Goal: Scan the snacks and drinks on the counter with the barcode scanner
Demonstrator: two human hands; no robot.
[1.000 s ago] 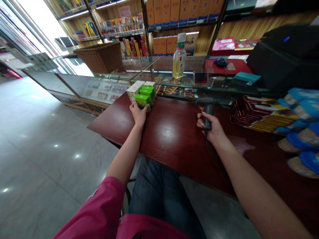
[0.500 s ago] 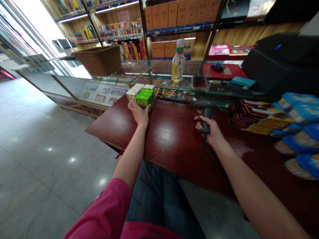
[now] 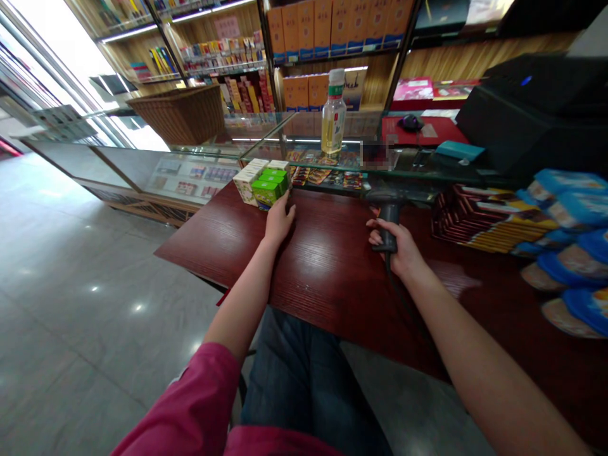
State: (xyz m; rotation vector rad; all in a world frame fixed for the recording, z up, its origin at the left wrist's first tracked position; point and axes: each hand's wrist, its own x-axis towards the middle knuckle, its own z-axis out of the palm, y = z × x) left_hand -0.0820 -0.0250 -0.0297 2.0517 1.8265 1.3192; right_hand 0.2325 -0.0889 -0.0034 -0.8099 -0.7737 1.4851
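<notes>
My right hand (image 3: 395, 242) is wrapped around the grip of a black barcode scanner (image 3: 389, 221), held upright above the dark red wooden counter, its cord hanging down. My left hand (image 3: 279, 221) is at the front right corner of a cluster of small boxes, its thumb apart from the fingers; some fingers are hidden, and whether they touch the boxes is hard to tell. Green boxes (image 3: 268, 187) stand on the right of that cluster, with white boxes (image 3: 247, 183) close against them on the left and behind.
Behind the counter (image 3: 313, 272) is a glass display case with a drink bottle (image 3: 334, 117) on top. Stacked brown and yellow packets (image 3: 489, 218) and blue-lidded tubs (image 3: 570, 266) stand at the right. A wicker basket (image 3: 178, 114) sits at back left.
My left hand has slid from the front of the boxes to their right corner, its fingers coming off the front. My right hand still holds the barcode scanner. The view has shifted slightly.
</notes>
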